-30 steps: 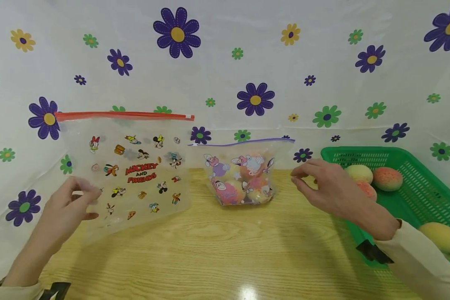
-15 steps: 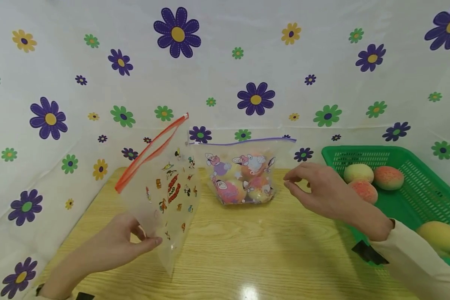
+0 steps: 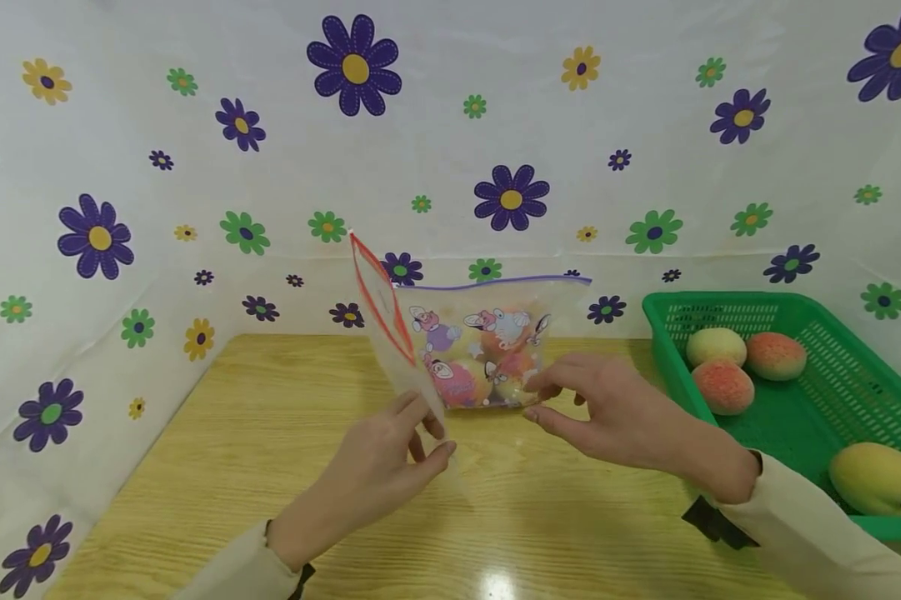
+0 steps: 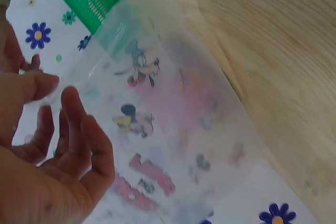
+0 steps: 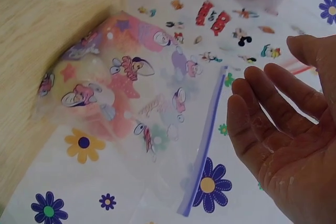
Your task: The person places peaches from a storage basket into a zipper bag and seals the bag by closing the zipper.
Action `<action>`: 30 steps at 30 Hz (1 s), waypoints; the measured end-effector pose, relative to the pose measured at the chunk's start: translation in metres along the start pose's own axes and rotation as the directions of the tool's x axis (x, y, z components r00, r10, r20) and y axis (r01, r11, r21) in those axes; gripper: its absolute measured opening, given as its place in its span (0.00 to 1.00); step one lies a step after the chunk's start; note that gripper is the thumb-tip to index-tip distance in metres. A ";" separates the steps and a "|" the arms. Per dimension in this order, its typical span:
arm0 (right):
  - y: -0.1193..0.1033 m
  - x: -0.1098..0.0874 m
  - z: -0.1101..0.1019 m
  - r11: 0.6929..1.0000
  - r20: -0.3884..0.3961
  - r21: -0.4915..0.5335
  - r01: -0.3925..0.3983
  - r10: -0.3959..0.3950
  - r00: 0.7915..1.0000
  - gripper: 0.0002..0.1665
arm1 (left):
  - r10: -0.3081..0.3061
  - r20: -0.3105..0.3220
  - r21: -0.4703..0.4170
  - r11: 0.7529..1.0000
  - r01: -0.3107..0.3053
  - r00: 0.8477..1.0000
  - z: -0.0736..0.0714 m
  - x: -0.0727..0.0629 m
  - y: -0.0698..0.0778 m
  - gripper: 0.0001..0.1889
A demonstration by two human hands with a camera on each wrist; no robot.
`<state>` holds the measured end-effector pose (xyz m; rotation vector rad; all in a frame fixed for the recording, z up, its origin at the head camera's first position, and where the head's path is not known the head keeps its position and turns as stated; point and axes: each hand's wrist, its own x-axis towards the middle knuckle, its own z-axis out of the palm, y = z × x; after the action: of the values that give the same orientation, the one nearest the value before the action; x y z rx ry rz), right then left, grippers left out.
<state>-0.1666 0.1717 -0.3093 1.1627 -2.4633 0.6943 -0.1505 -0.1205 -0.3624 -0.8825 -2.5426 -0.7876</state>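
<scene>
A clear zip bag with a red zipper and cartoon prints [image 3: 393, 358] stands edge-on, mouth gaping at the top, in the head view. My left hand [image 3: 390, 458] pinches its near side edge between thumb and fingers; the left wrist view shows the printed film [image 4: 157, 124] beyond the fingertips. Behind it, a purple-zippered bag [image 3: 488, 333] sits upright on the table with several round reddish-yellow fruits inside. My right hand [image 3: 611, 412] hovers by that bag's lower right corner. In the right wrist view its fingers [image 5: 254, 114] are loosely bent, with nothing in them.
A green plastic basket [image 3: 788, 425] stands at the right, holding three reddish or pale round fruits [image 3: 723, 387] and a yellow mango [image 3: 879, 479]. A white flower-printed cloth [image 3: 435, 133] rises behind the wooden table [image 3: 270, 425].
My left hand has carried the red-zippered bag rightward, turning it from facing the camera to edge-on with its mouth parted. The right hand has shifted left and down toward the purple-zippered bag.
</scene>
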 end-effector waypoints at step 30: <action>-0.011 0.012 -0.006 0.999 -0.243 0.042 -0.027 0.037 0.969 0.07 | 0.073 -0.019 0.077 0.994 -0.071 0.997 0.043 0.023 0.024 0.10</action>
<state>-0.1647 0.1615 -0.2958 0.9870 -2.2758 0.8439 -0.1579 -0.0685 -0.3759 -0.9303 -2.4890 -0.6703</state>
